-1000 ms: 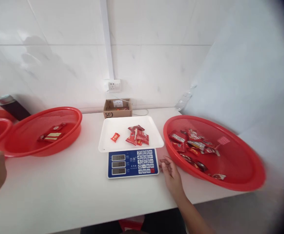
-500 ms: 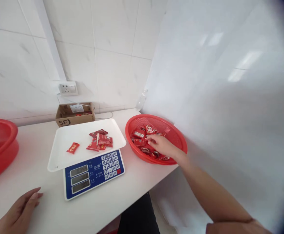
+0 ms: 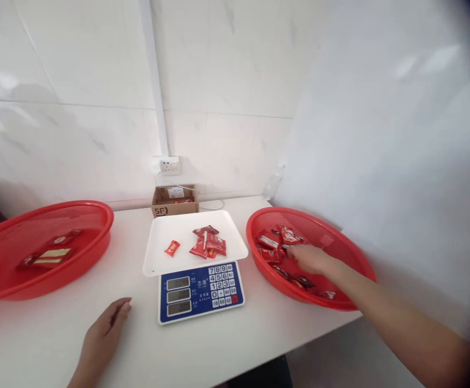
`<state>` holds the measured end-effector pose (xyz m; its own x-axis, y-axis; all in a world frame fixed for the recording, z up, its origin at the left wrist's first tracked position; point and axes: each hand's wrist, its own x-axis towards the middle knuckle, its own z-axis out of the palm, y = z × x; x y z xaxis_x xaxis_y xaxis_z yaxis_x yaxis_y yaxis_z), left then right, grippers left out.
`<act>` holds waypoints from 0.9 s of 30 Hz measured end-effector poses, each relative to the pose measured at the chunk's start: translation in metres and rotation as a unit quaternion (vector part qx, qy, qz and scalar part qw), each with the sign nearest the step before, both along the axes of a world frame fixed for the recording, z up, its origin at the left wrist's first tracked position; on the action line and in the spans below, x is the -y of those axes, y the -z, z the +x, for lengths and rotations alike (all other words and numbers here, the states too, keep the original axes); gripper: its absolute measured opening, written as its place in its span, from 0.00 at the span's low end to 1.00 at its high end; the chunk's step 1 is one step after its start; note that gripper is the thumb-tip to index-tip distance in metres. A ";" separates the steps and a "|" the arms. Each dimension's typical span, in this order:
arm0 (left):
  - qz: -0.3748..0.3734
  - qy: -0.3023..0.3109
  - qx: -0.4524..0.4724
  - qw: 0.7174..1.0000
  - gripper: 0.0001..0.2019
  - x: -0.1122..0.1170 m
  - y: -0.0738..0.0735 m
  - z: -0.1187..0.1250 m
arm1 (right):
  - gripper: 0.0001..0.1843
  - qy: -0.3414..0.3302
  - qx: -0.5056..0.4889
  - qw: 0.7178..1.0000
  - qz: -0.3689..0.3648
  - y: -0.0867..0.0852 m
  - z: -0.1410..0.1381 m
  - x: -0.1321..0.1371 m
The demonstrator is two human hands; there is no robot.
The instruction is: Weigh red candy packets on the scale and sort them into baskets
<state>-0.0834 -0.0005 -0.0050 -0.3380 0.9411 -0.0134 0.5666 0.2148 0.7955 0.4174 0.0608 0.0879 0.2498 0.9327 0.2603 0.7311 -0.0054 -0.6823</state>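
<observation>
My right hand (image 3: 307,258) reaches into the right red basket (image 3: 351,245). Its fingers are half bent and loosely apart, with the tips at the red snack packets (image 3: 269,241); nothing gripped shows. On the table left of the scale rests my left hand (image 3: 107,326), its fingers loosely stretched and a small gap between thumb and forefinger, holding nothing. Between the hands stands a blue digital scale (image 3: 201,293). Its white tray (image 3: 160,229) carries a small pile of red packets (image 3: 210,244) and one small red wrapped piece (image 3: 172,248) apart from them.
At the left, another red basket (image 3: 93,256) holds a few red packets and a piece with pale yellow bands. An open cardboard box (image 3: 176,207) stands behind the tray, below a wall socket (image 3: 169,165). A clear plastic bottle (image 3: 274,182) leans in the back corner.
The view has swung left, so more of the left basket shows. My right hand stays among the packets in the right basket, with its fingers lower. The tray's load looks the same.
</observation>
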 end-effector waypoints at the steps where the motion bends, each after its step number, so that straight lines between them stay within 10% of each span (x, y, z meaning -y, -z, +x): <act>1: 0.004 -0.001 0.003 1.000 0.18 0.001 -0.003 0.002 | 0.11 -0.024 0.007 1.000 -0.011 -0.010 -0.007 0.000; 8: 0.020 -0.001 0.026 0.999 0.15 0.005 -0.005 0.004 | 0.09 -0.301 0.116 0.946 -0.030 -0.056 -0.125 -0.005; 16: 0.034 0.021 -0.014 0.999 0.18 0.011 -0.003 0.005 | 0.15 -0.351 0.220 0.910 0.001 -0.044 -0.203 -0.049; 27: 0.033 0.034 -0.042 0.998 0.19 0.010 0.002 0.002 | 0.21 -0.445 0.358 0.821 0.006 -0.028 -0.265 -0.045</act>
